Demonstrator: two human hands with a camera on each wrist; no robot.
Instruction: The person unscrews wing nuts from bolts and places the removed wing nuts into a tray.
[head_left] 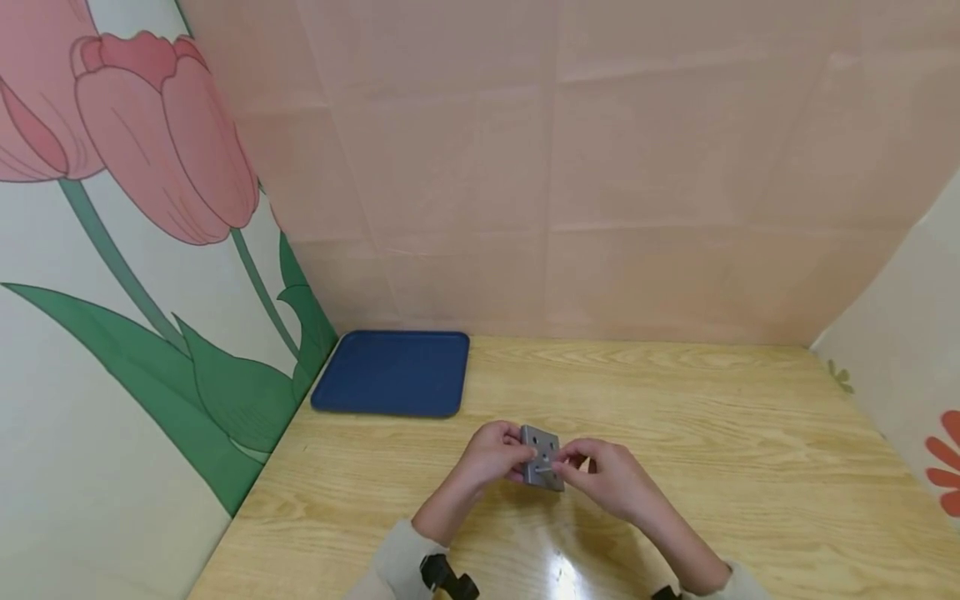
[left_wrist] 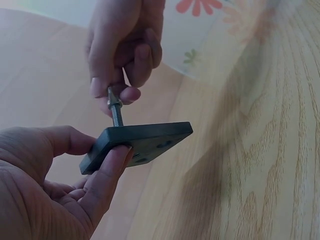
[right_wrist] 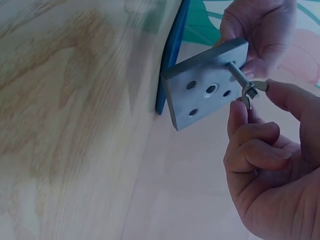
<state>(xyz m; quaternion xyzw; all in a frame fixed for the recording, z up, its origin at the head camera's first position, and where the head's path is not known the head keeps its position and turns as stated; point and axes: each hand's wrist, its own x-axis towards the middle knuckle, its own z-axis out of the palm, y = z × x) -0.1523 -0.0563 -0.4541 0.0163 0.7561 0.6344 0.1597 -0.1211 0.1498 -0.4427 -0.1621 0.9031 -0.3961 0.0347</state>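
A square grey metal plate (head_left: 542,446) with several round holes is held up over the table. My left hand (head_left: 491,454) grips it by one edge, thumb on one face and fingers on the other. From near that held edge, a threaded bolt (left_wrist: 117,117) sticks out of the plate's face. Near the bolt's outer end sits a wing nut (right_wrist: 249,91), a stretch away from the plate. The right hand (head_left: 611,479) pinches the wing nut between thumb and index finger, its other fingers curled in, as the right wrist view shows.
A blue tray (head_left: 390,375) lies at the back left of the wood-grain table (head_left: 697,408). Behind the table rises a pink cloth backdrop (head_left: 600,167). Side panels with printed flowers stand left and right. Black wrist straps (head_left: 447,575) show at the sleeves.
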